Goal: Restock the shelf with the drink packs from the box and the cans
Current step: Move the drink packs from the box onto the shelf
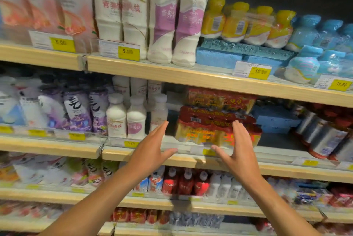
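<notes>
Here the wooden shelf (191,78) unit fills the view, its boards running edge to edge with yellow price tags (259,73) clipped along the front lips; the second board from the top carries the red drink pack (215,128), which sits at the front edge with another red pack (219,100) stacked behind and above it; a dark open gap lies to its right before the blue boxes (275,119) and the tilted cans (322,140), and a narrower gap separates it from the white bottles (126,119) on its left; the left hand (150,151) and right hand (236,151) are raised in front of the pack, palms facing each other, fingers spread and released, gripping nothing; the right fingertips (237,123) overlap the pack's front, though contact cannot be told.
</notes>
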Tool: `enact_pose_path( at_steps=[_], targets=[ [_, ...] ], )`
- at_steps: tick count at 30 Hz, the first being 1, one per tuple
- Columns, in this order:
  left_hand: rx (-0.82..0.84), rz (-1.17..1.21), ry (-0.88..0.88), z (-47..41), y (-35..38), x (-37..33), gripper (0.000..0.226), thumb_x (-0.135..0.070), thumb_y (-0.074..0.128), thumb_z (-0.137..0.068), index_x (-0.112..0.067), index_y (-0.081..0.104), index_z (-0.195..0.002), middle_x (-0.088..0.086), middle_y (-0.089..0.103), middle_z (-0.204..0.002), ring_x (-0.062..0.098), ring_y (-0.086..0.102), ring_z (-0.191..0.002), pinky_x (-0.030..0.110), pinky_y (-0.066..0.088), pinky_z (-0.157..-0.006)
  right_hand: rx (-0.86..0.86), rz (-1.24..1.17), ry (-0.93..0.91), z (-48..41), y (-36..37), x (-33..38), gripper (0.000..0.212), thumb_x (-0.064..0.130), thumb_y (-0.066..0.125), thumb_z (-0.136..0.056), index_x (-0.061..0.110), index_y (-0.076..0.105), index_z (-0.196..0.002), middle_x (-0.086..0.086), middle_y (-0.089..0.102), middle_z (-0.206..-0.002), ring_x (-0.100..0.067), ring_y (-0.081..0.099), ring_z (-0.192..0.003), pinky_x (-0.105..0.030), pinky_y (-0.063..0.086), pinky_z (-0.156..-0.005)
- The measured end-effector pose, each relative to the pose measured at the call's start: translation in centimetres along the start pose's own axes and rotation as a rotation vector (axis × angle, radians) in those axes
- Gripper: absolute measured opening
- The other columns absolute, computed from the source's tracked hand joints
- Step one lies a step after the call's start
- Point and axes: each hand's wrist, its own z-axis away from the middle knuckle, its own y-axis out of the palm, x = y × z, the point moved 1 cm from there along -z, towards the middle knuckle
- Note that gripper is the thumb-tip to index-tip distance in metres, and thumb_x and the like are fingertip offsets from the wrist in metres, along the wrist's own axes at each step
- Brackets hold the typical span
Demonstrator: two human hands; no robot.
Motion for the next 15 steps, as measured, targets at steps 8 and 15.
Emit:
enact_pose_path(
  at_steps=[8, 15],
  targets=[
    [0.013, -0.077, 0.156, 8.2, -3.8, 7.1, 0.092, -0.061, 0.055, -0.088, -0.033, 0.002, -0.158, -0.021, 0.001, -0.162, -0.009, -0.001, -0.145, 0.017, 0.017, -0.116, 0.024, -0.069, -0.135, 7.7, 6.3, 11.1, 0.102, 0.058, 0.062, -0.085, 0.011, 0.009, -0.159, 0.0, 0.006, -0.167, -0.013, 0.005, -0.154, -0.031, 0.015, -0.124],
    [0.102, -0.212, 0.139, 16.4, -2.3, 15.5, 0.095, -0.061, 0.055, -0.091, -0.021, 0.003, -0.159, -0.01, -0.002, -0.166, 0.003, -0.004, -0.151, 0.026, 0.015, -0.121, 0.279, -0.072, -0.118, 15.4, 13.4, 14.9, 0.104, 0.067, 0.056, -0.085, 0.016, 0.003, -0.16, 0.003, 0.001, -0.168, -0.012, 0.002, -0.154, -0.035, 0.018, -0.123]
  ],
)
